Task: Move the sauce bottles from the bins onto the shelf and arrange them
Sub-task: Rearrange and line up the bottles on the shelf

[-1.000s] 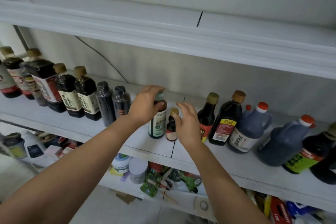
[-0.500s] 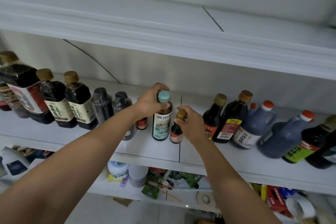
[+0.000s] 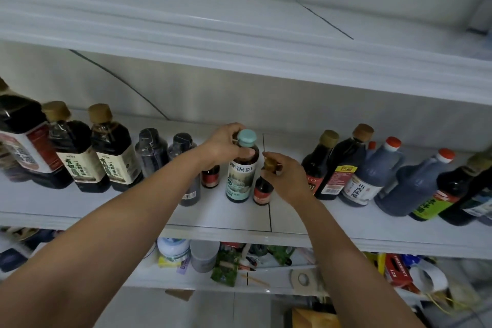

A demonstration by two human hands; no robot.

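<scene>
On the white shelf (image 3: 239,218) stands a tall bottle with a teal cap and pale label (image 3: 241,176); my left hand (image 3: 226,145) grips its neck just under the cap. Beside it on the right is a small dark bottle with a red label (image 3: 262,190), and my right hand (image 3: 288,176) pinches its gold cap. Another small red-labelled bottle (image 3: 210,176) stands behind my left wrist. Dark soy bottles with cream labels (image 3: 114,157) line the left, and two black-capped bottles (image 3: 153,152) follow them.
To the right stand brown-capped dark bottles (image 3: 338,165) and blue-grey jugs with red caps (image 3: 415,184). An upper shelf board (image 3: 239,42) hangs close overhead. The lower shelf holds jars, packets and a tape roll (image 3: 302,278).
The view has shifted so the bottles sit lower and closer. My left hand moved from covering the teal cap to gripping the neck below it; my right hand stays on the small bottle's cap.
</scene>
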